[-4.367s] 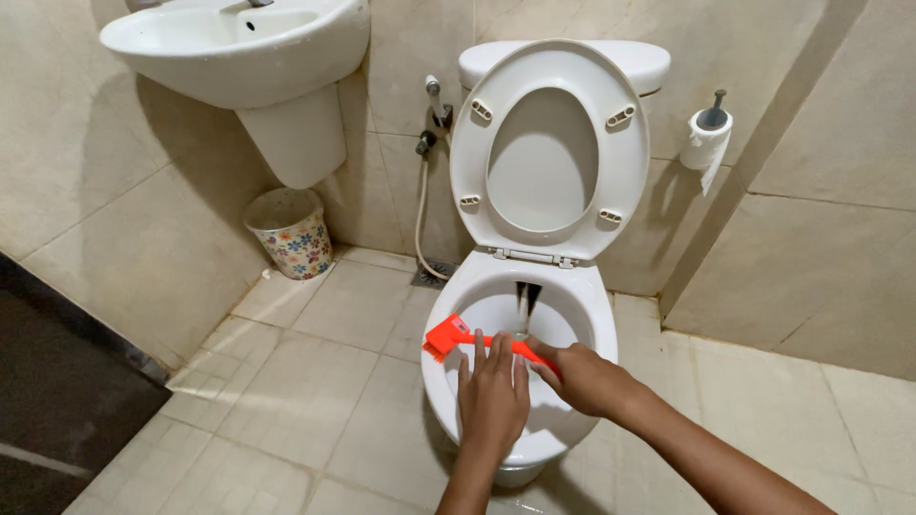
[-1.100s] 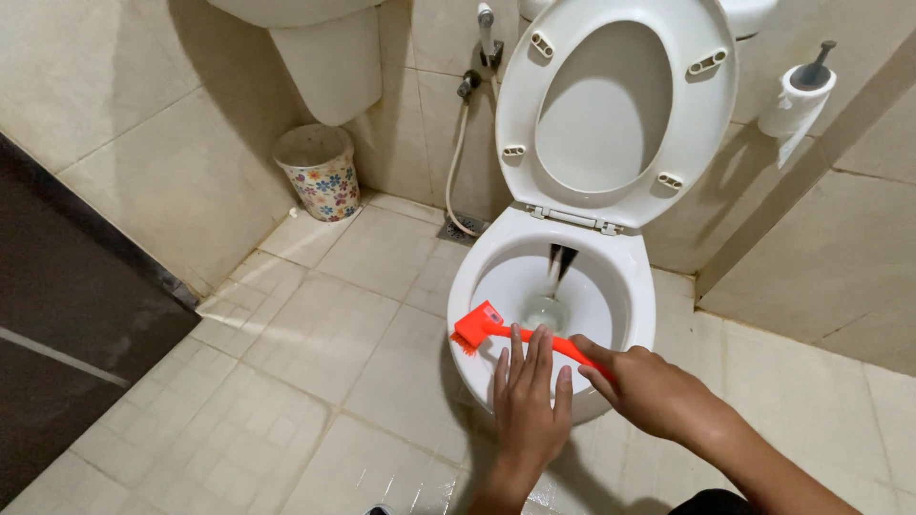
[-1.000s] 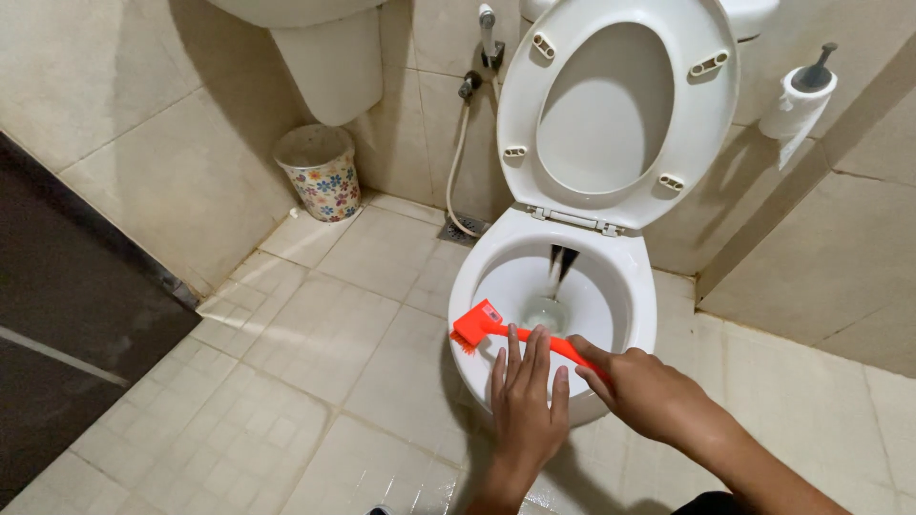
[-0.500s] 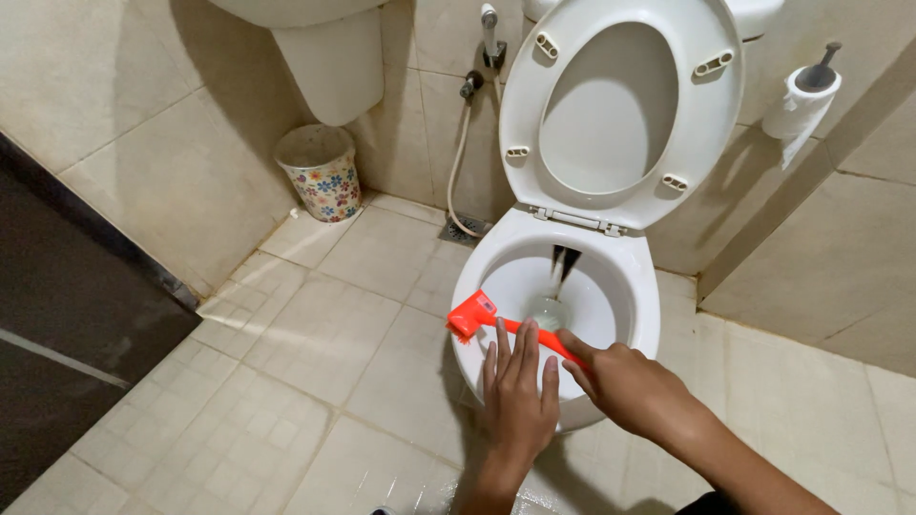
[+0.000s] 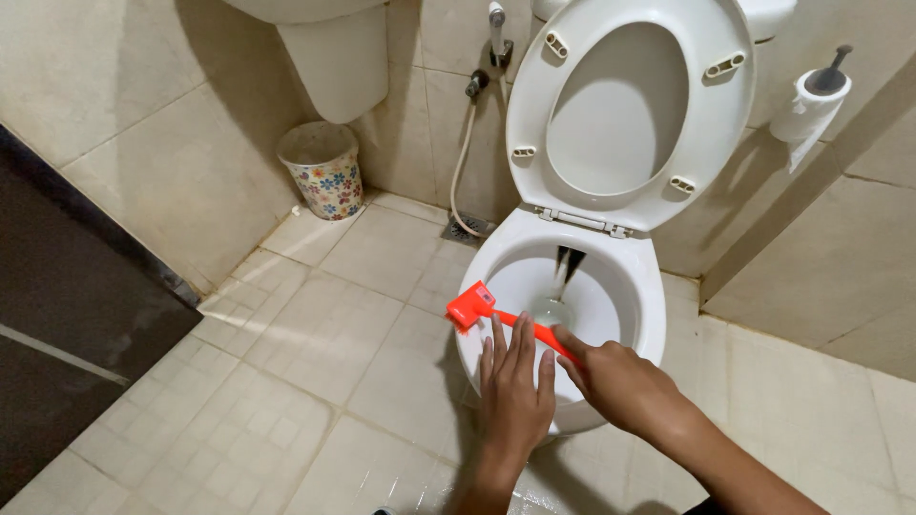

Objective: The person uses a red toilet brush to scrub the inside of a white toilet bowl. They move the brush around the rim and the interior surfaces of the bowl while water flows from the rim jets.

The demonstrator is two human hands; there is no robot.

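Two hands at the white ceramic toilet bowl's front rim [image 5: 641,286]: your right hand [image 5: 620,381] grips the orange plastic brush [image 5: 506,319] across the rim; left hand [image 5: 515,386] lies flat, fingers spread, holding nothing. Keep strokes short w/ steady pressure.

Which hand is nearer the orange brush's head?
Left. The left hand rests flat on the white toilet bowl's rim, just below the orange plastic brush's head; the right hand grips the handle's far end.

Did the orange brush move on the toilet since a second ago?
Yes, a little. The orange brush head slid leftward, now poking out past the toilet bowl rim's left edge. The right hand grips its handle; the left hand lies flat beside.
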